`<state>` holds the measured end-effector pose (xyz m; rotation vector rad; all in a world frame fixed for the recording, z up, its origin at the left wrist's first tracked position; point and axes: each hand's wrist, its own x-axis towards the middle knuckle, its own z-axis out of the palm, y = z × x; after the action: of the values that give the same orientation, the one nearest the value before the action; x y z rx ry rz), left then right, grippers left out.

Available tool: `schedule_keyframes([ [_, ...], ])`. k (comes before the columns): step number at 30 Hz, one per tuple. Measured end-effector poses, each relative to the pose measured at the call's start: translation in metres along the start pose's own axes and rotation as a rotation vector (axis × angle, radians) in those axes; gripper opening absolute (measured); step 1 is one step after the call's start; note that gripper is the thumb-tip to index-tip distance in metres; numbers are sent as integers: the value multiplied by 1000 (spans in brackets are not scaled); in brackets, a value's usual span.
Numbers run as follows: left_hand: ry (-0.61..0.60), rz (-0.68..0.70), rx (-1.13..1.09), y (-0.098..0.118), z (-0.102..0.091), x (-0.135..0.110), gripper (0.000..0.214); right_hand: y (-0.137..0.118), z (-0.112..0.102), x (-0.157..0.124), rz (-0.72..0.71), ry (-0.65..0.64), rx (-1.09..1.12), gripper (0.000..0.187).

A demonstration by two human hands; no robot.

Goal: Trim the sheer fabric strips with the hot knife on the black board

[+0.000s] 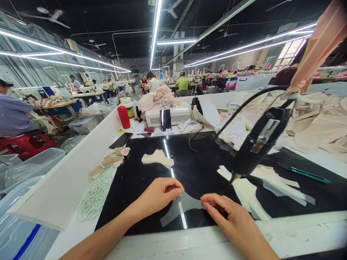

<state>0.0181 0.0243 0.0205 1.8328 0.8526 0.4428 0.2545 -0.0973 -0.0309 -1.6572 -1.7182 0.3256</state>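
On the glossy black table top (200, 169) lies a thin clear film piece (181, 209) near the front edge. My left hand (158, 195) pinches its left edge with fingers closed. My right hand (230, 218) pinches its right edge, fingers curled. A black hand-held hot tool (257, 142) hangs by its cord just above and right of my right hand, tip down over white fabric strips (271, 191).
A cream fabric piece (157, 158) lies mid-table, a pile of white elastic loops (96, 191) at left, a phone (121, 140), a red bottle (124, 117), a white box (173, 115) and green scissors (303, 172) at right. Other workers sit at sewing stations behind.
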Motion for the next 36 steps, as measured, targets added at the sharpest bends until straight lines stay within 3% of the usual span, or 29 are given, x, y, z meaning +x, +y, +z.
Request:
schedule_keyframes([
  [9,55,-24,37,0,-4,1,9,-18,6,-4,88,72,21,22],
  [22,118,-3,177,-3,-4,4,10,-33,11,-5,106,108,-29,23],
  [25,141,24,212,-5,-3,5,11,-27,13,-6,22,109,-53,25],
  [31,178,56,263,-10,-4,6,12,-20,22,-10,-435,132,-277,22],
  [36,187,73,297,-11,-4,8,13,-31,33,-14,-506,178,-339,29],
])
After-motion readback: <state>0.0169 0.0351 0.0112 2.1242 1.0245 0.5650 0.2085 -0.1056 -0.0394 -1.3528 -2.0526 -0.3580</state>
